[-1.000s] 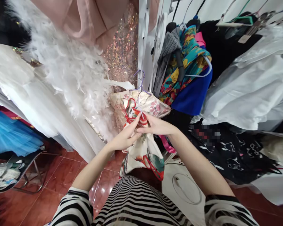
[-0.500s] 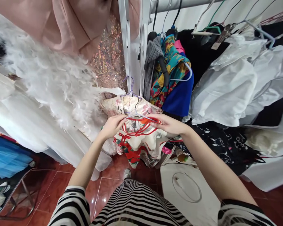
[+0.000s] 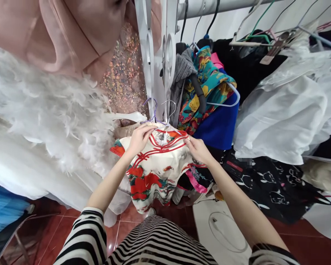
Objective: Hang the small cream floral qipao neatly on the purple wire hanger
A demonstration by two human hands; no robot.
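Observation:
A white dress [image 3: 157, 164] with red piping, red knot fastenings and red-and-green patches hangs spread before me on a thin pale hanger [image 3: 168, 124]. My left hand [image 3: 141, 138] is closed on the dress at its left shoulder, beside the collar. At the right shoulder, my right hand [image 3: 198, 148] pinches the cloth with thumb and fingers. A purple hanger [image 3: 155, 112] is just behind the dress's collar, and the garment on it is mostly covered.
White feathered clothing [image 3: 52, 110] and a pink sequinned dress [image 3: 124, 68] hang at the left. Right of the white rack post [image 3: 169, 55] hang a floral garment [image 3: 202, 88] and white blouses [image 3: 281, 114]. Below stands a white surface [image 3: 217, 232] with a coiled cable.
The dress now hangs flatter and more spread out, its front turned more toward me. Its hanger hook shows upright by the purple one. My left hand has shifted nearer the collar.

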